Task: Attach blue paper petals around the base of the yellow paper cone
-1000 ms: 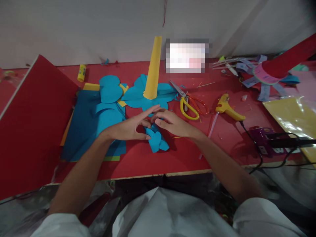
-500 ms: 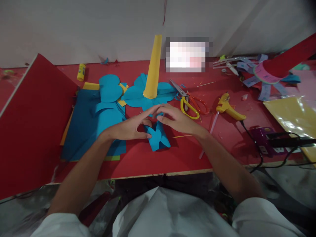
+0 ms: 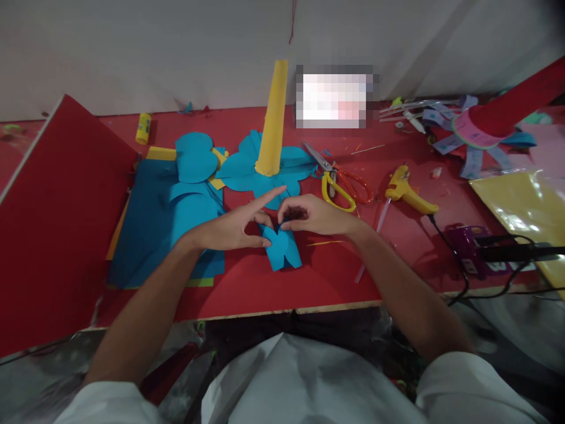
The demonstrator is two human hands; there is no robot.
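Blue paper piece (image 3: 281,247): lies on the red tabletop (image 3: 273,288) near the front edge, centre; its far end sits under both hands, near end fans free toward the person.
Left hand (image 3: 229,227): palm low over the piece's left far corner, thumb and inner fingers pinching there, index finger stretched out far-right and touching nothing; the grip seems to pin the paper flat.
Right hand (image 3: 315,215): fingers curled, tips nipping the piece's far right edge, just beside the left thumb; hands close together, both clamped on the same paper.
Blue sheets (image 3: 172,224): stacked left of the hands, within reach.
Scissors (image 3: 338,182): right of the hands, blades pointing far-left.
Glue gun (image 3: 408,191): further right, cord trailing to a purple block (image 3: 468,250).
Yellow cone (image 3: 271,123): upright on a blue petal shape (image 3: 241,171), just beyond the hands.
Glue stick (image 3: 142,128): far left, by the wall.
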